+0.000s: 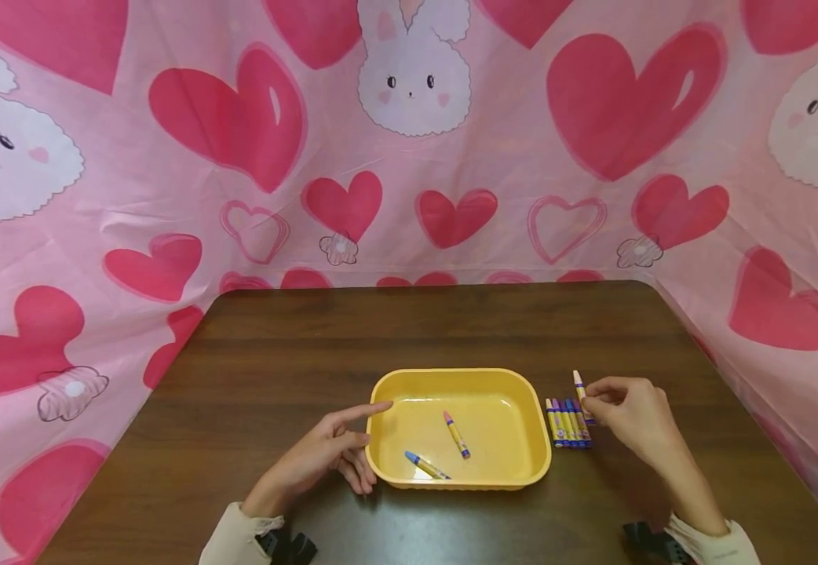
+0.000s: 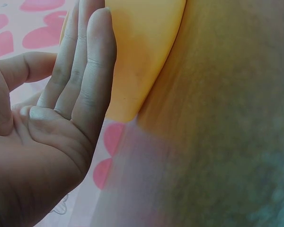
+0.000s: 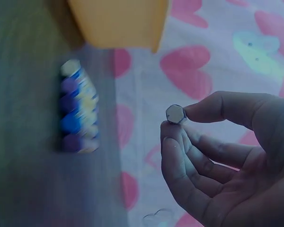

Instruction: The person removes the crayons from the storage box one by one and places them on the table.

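Note:
My right hand (image 1: 631,412) pinches a pale-tipped crayon (image 1: 578,383) between thumb and fingertips, just above the right end of a row of crayons (image 1: 567,428). The right wrist view shows that crayon's flat six-sided end (image 3: 175,114), with the row (image 3: 80,111) apart from it on the table. My left hand (image 1: 331,449) rests at the left side of a yellow tray (image 1: 458,484), its index finger reaching over the rim. The left wrist view has its other fingers (image 2: 94,61) straight against the tray's outside. A pink crayon (image 1: 457,435) and a blue crayon (image 1: 426,465) lie inside the tray.
The dark wooden table (image 1: 275,353) carries the tray and the row, which lies close to the tray's right wall. A pink cloth (image 1: 395,220) with hearts and rabbits hangs behind the table and along both sides.

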Demonstrator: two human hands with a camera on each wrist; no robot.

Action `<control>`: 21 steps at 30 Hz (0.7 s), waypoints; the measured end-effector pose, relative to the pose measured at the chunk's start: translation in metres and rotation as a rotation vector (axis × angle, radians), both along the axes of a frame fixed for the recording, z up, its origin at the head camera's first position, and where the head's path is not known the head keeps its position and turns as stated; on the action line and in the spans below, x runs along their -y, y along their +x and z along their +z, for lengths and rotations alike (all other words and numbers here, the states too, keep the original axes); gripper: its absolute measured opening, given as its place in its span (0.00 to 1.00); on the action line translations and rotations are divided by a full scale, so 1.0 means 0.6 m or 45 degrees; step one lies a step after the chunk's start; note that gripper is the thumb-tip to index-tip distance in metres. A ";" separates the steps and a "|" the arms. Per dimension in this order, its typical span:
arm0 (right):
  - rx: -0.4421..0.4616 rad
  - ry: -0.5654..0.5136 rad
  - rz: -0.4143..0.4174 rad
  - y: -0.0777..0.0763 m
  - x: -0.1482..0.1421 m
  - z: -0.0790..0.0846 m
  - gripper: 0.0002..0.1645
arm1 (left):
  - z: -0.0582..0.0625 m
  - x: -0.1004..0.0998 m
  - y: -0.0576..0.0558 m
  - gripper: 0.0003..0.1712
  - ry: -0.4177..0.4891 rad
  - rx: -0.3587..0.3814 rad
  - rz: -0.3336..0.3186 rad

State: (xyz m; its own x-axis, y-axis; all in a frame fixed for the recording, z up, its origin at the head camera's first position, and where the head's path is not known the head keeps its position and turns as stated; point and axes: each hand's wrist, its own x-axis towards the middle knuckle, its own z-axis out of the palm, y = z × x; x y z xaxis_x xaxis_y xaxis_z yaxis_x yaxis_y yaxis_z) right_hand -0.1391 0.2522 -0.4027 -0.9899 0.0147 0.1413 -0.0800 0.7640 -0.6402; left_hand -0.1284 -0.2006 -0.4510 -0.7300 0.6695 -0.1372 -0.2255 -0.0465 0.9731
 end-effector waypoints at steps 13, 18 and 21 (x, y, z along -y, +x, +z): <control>0.197 0.013 0.028 -0.007 -0.035 -0.046 0.08 | 0.003 0.000 0.000 0.31 -0.007 0.004 0.000; 0.266 -0.007 0.029 -0.011 -0.038 -0.054 0.08 | 0.004 -0.001 0.000 0.31 -0.013 -0.011 0.000; 0.283 -0.007 0.029 -0.012 -0.038 -0.057 0.08 | 0.006 -0.001 0.000 0.31 -0.020 -0.012 0.000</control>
State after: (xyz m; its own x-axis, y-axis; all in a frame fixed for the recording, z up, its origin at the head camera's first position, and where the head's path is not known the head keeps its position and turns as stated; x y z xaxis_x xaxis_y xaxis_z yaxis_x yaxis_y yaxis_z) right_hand -0.1465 0.2750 -0.4369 -0.9967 -0.0079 -0.0807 0.0465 0.7599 -0.6484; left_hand -0.1283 -0.2002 -0.4476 -0.7314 0.6672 -0.1409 -0.2165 -0.0313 0.9758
